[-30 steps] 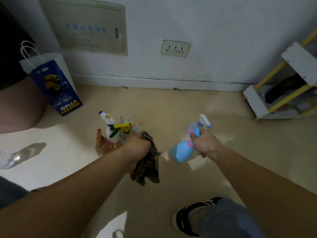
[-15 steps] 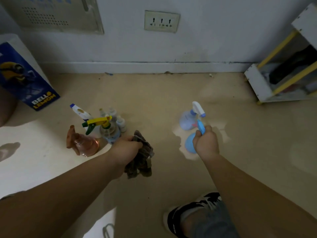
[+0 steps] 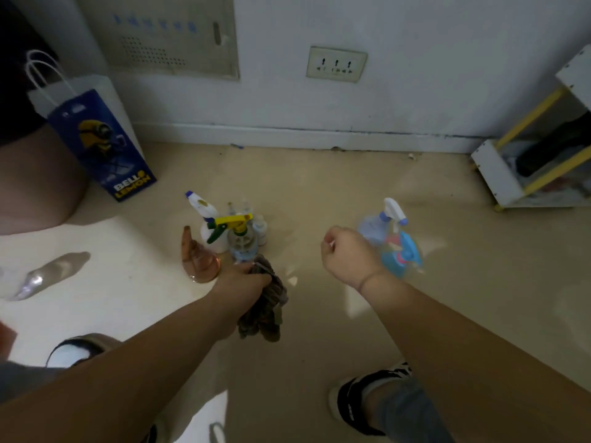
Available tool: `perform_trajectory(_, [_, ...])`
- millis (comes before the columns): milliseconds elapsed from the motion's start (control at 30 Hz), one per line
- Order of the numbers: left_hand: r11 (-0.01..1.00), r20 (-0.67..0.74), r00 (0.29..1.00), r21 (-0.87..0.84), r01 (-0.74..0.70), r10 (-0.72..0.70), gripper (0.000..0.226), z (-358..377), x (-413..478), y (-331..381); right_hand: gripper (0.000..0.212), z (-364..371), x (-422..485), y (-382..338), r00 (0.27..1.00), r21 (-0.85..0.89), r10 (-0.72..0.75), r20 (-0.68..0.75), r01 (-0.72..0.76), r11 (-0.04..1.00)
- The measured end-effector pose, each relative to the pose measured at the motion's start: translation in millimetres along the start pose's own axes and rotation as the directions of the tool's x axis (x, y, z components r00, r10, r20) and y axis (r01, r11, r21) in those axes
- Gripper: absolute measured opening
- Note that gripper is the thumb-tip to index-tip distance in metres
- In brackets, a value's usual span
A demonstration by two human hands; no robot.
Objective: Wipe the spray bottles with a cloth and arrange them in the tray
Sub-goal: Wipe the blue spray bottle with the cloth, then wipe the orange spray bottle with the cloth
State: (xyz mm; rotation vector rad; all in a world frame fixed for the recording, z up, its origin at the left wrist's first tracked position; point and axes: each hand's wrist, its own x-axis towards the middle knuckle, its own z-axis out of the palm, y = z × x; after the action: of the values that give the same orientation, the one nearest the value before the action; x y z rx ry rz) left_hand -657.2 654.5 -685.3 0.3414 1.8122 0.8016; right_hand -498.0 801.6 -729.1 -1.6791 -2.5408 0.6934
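My left hand (image 3: 244,282) grips a dark brown cloth (image 3: 263,310) that hangs below it, just in front of a cluster of bottles on the floor. That cluster holds an amber spray bottle (image 3: 198,262), a white one with a blue tip (image 3: 204,215), a clear one with a yellow and green trigger (image 3: 240,238) and some small white bottles (image 3: 260,230). To the right stand a pale blue spray bottle with a white trigger (image 3: 379,223) and a bright blue one (image 3: 403,255). My right hand (image 3: 350,255) hovers left of these two, fingers curled, holding nothing. No tray shows.
A blue and white paper bag (image 3: 102,145) stands at the back left by the wall. A white and yellow shelf unit (image 3: 527,161) sits at the right. Another person's leg (image 3: 35,177) is at the far left. My shoes (image 3: 355,401) are on the floor below.
My right hand has let go of the bright blue bottle, which now stands beside the pale blue one, and has pulled back to the left. My left hand still grips the cloth.
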Motion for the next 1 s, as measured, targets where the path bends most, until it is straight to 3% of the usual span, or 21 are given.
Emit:
perform_trajectory(100, [0.999, 0.000, 0.999, 0.004, -0.035, 0.035, 0.012, -25, -11, -16, 0.025, 11, 2, -55, 0.951, -0.011, -0.075, 0.300, 0.081, 0.997])
perform_trajectory(167, [0.999, -0.009, 0.999, 0.014, -0.038, 0.038, 0.009, -41, -17, -26, 0.024, 21, 3, -89, 0.917, 0.004, -0.117, 0.382, 0.125, 0.992])
perform_trajectory(267, [1.000, -0.044, 0.999, 0.009, -0.002, 0.003, 0.004, -69, -17, -41, 0.024, 45, 5, -113, 0.924, 0.068, -0.125, 0.361, 0.108, 0.992])
perform_trajectory(433, [0.997, -0.117, 0.991, -0.035, 0.062, -0.066, 0.006, -105, -6, -57, 0.024, 77, 1, -127, 0.973, 0.268, -0.022, 0.231, -0.041, 0.963])
perform_trajectory(600, [0.984, -0.202, 0.970, -0.139, 0.108, -0.134, 0.014, -127, 19, -61, 0.008, 97, 4, -163, 0.926, 0.422, -0.071, 0.370, -0.100, 0.901])
perform_trajectory(767, [0.972, -0.238, 0.957, -0.205, 0.115, -0.164, 0.016, -143, 34, -65, 0.011, 117, 8, -214, 0.935, 0.555, 0.010, 0.353, -0.218, 0.803])
perform_trajectory(900, [0.968, -0.243, 0.954, -0.221, 0.120, -0.174, 0.018, -147, 42, -67, 0.032, 132, 14, -225, 0.910, 0.553, 0.004, 0.415, -0.256, 0.793])
perform_trajectory(1000, [0.967, -0.243, 0.953, -0.224, 0.124, -0.178, 0.017, -149, 43, -70, 0.028, 133, 15, -225, 0.898, 0.630, 0.009, 0.440, -0.316, 0.709])
